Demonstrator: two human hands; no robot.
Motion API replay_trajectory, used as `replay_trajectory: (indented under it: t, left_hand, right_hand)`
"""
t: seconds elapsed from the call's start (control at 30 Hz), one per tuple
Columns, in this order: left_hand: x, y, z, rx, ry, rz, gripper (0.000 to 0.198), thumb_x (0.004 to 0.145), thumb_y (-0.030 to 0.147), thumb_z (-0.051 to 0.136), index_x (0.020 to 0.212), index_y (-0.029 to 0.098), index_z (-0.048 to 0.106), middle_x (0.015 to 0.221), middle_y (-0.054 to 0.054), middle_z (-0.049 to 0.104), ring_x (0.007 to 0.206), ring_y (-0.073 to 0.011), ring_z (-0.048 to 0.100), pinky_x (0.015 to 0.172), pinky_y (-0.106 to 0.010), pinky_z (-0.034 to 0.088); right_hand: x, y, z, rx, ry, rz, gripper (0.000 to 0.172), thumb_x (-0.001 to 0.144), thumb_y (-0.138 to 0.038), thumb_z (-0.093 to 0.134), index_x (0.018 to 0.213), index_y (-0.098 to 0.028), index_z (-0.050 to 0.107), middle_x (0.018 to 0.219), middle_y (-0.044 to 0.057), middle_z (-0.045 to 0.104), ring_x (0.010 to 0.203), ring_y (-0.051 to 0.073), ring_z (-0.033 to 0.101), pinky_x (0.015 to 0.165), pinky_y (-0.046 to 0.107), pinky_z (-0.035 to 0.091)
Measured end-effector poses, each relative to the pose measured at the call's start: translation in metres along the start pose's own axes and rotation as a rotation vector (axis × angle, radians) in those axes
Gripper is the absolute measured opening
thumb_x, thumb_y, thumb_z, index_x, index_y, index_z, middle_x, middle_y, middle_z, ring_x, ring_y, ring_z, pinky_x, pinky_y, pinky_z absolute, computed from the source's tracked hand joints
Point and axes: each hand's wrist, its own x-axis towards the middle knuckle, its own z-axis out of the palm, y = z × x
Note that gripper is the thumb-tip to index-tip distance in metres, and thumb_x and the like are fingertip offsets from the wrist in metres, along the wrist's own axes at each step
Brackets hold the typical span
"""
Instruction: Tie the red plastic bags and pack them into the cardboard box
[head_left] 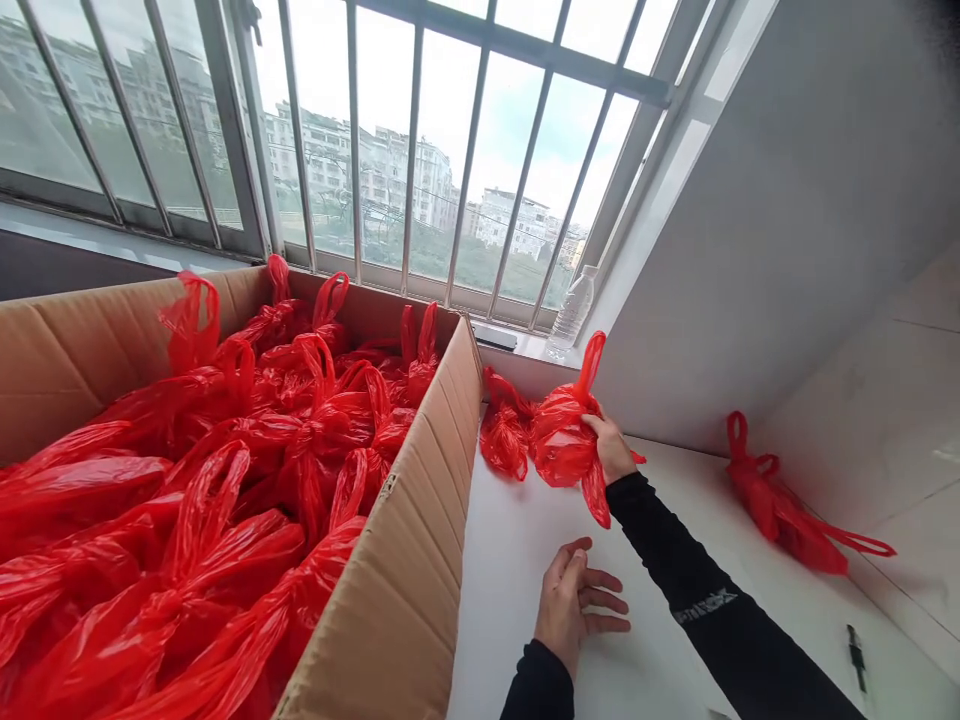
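My right hand (pixel 609 445) is closed on a knotted red plastic bag (pixel 562 435), whose loop handle sticks up above the fingers. Another tied red bag (pixel 504 440) sits just left of it, against the cardboard box. Below them, my left hand (pixel 574 600) hovers over the white table (pixel 510 560), fingers spread and holding nothing. What the bags contain is hidden by the plastic.
On the left stands a large cardboard box (pixel 405 530) filled with tied red bags (pixel 300 430). A flatter red bag (pixel 787 500) lies by the right wall, with a black pen (pixel 856 655) nearer. A clear plastic bottle (pixel 574 310) stands on the windowsill beside the barred window.
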Motion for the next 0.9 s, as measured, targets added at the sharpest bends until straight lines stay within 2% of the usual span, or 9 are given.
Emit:
replay_trajectory:
  t: [0.17,0.3,0.37,0.5,0.63,0.8,0.9]
  left_hand:
    - [-0.001,0.001,0.000,-0.014,0.008,0.012,0.053,0.082,0.051,0.058,0.120,0.015,0.048,0.077,-0.009,0.067,0.064,-0.0228,0.066,0.063,-0.042,0.055]
    - [0.004,-0.001,-0.002,-0.021,0.012,0.004,0.054,0.082,0.052,0.058,0.121,0.015,0.046,0.076,-0.008,0.067,0.062,-0.0228,0.065,0.062,-0.042,0.055]
    - [0.007,-0.002,-0.003,-0.029,0.019,0.000,0.054,0.082,0.051,0.057,0.120,0.015,0.046,0.075,-0.008,0.067,0.061,-0.0230,0.065,0.060,-0.041,0.055]
    - [0.010,-0.004,-0.004,-0.042,0.023,-0.004,0.053,0.080,0.050,0.060,0.118,0.015,0.048,0.073,-0.008,0.066,0.059,-0.0230,0.065,0.058,-0.041,0.055]
    - [0.010,-0.002,-0.002,-0.037,0.026,-0.008,0.051,0.083,0.046,0.058,0.120,0.014,0.047,0.074,-0.008,0.066,0.060,-0.0230,0.065,0.059,-0.041,0.055]
    - [0.010,-0.001,-0.001,-0.034,0.025,-0.013,0.048,0.085,0.044,0.056,0.121,0.014,0.046,0.075,-0.008,0.066,0.062,-0.0229,0.065,0.060,-0.040,0.055]
    - [0.011,-0.002,-0.002,-0.039,0.019,-0.008,0.046,0.085,0.044,0.056,0.120,0.014,0.047,0.074,-0.007,0.065,0.062,-0.0229,0.065,0.059,-0.040,0.055]
  right_hand:
    - [0.056,0.004,0.036,-0.172,-0.020,-0.112,0.040,0.074,-0.036,0.058,0.112,-0.023,0.063,0.103,0.001,0.071,0.094,0.020,0.065,0.090,0.035,0.050]
    - [0.076,0.031,0.053,-0.363,-0.078,-0.094,0.052,0.063,-0.028,0.070,0.113,-0.017,0.062,0.108,0.007,0.070,0.100,0.024,0.064,0.096,0.041,0.047]
    - [0.076,0.048,0.056,-0.450,-0.110,-0.068,0.054,0.060,-0.024,0.072,0.112,-0.014,0.062,0.108,0.010,0.070,0.099,0.026,0.064,0.096,0.045,0.046]
    - [0.071,0.064,0.059,-0.571,-0.144,-0.086,0.055,0.070,-0.026,0.066,0.124,-0.018,0.057,0.125,0.010,0.063,0.111,0.026,0.060,0.103,0.046,0.041]
    - [0.067,0.061,0.068,-0.625,-0.218,-0.150,0.058,0.078,-0.029,0.063,0.135,-0.023,0.050,0.136,0.007,0.056,0.125,0.024,0.053,0.110,0.043,0.035]
    - [0.055,0.058,0.084,-0.628,-0.406,-0.210,0.060,0.080,-0.034,0.067,0.137,-0.027,0.051,0.138,0.003,0.056,0.130,0.024,0.051,0.113,0.039,0.034]
    - [0.047,0.057,0.085,-0.620,-0.420,-0.226,0.057,0.088,-0.040,0.057,0.141,-0.026,0.046,0.143,0.004,0.052,0.134,0.023,0.046,0.115,0.039,0.031]
